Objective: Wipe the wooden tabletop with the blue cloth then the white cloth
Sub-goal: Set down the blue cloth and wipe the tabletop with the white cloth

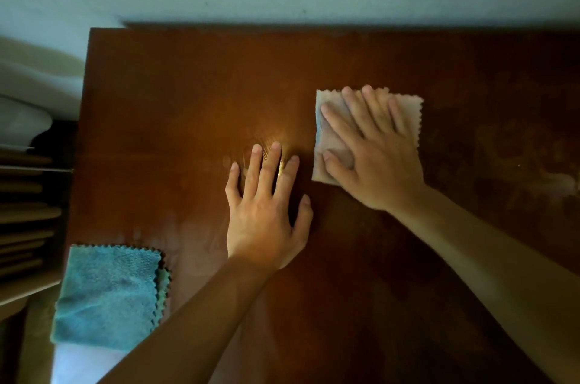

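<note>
Head view — A: What sits at the far left?

B: The blue cloth (108, 295), folded into a rough rectangle with zigzag-cut edges and a nubby, towel-like weave. It lies on the near left corner of the wooden tabletop (175, 94), hanging slightly past the edge.

A: And the wood itself?

B: Dark reddish-brown, smooth, with a bright glossy patch of grain near the middle and dull, smeary marks toward the right side.

A: The hands?

B: The left hand (266, 211) rests flat on the bare wood, fingers spread, holding nothing. Just to its right, the right hand (373, 151) presses palm-down on the white cloth (332, 135), fingers splayed across it.

A: How does that cloth look?

B: Pale, thin, roughly square, with the same pinked, sawtooth edges, lying flat right of centre on the tabletop.
</note>
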`<state>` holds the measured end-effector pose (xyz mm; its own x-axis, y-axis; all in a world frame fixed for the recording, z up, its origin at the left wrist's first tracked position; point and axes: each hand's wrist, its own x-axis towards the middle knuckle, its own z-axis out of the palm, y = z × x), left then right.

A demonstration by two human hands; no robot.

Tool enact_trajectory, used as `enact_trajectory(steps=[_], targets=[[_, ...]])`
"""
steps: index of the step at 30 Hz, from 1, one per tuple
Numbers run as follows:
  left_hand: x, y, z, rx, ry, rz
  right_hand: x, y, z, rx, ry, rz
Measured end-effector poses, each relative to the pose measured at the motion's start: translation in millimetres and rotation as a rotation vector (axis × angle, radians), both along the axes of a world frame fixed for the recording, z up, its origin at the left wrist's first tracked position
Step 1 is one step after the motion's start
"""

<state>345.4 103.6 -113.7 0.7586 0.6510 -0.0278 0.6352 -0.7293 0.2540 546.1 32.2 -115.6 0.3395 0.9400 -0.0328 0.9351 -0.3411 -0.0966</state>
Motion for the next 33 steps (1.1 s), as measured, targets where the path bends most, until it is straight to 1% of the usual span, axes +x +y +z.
enact_trajectory(steps=[4,6,9,13,15,19,23,26,30,33], targets=[[-0.7,-1.9,-0.3,0.013,-0.022,-0.002,46.2,39.3,5.6,-0.016,-0.007,-0.052],[0.7,-1.1,0.4,0.008,-0.023,0.001,54.4,48.6,6.9,-0.036,-0.006,-0.067],[0.9,-0.3,0.6,0.005,-0.021,0.015,33.6,30.8,4.8,-0.017,-0.011,-0.081],[-0.3,-1.8,1.5,-0.005,-0.035,0.01,-27.3,-33.3,-1.2,0.005,0.022,-0.052],[-0.5,-1.2,0.8,-0.01,-0.031,0.009,-41.9,-49.7,-2.8,0.014,0.034,-0.027],[-0.5,-0.9,-1.9,-0.003,-0.049,0.013,-15.3,-28.4,-1.1,-0.048,0.006,0.043],[-0.7,-1.4,-2.6,0.002,-0.079,0.01,0.7,-9.1,0.6,-0.051,0.012,-0.006],[-1.3,-1.5,-2.2,0.002,-0.075,0.013,-28.6,-30.0,-1.3,-0.023,0.022,-0.057],[-2.7,-0.6,-3.4,-0.011,-0.071,0.01,-93.5,-90.3,-6.1,0.104,0.054,-0.077],[-2.1,-1.4,-2.6,-0.002,-0.066,0.008,-96.1,-98.7,-6.6,0.12,0.054,-0.052]])
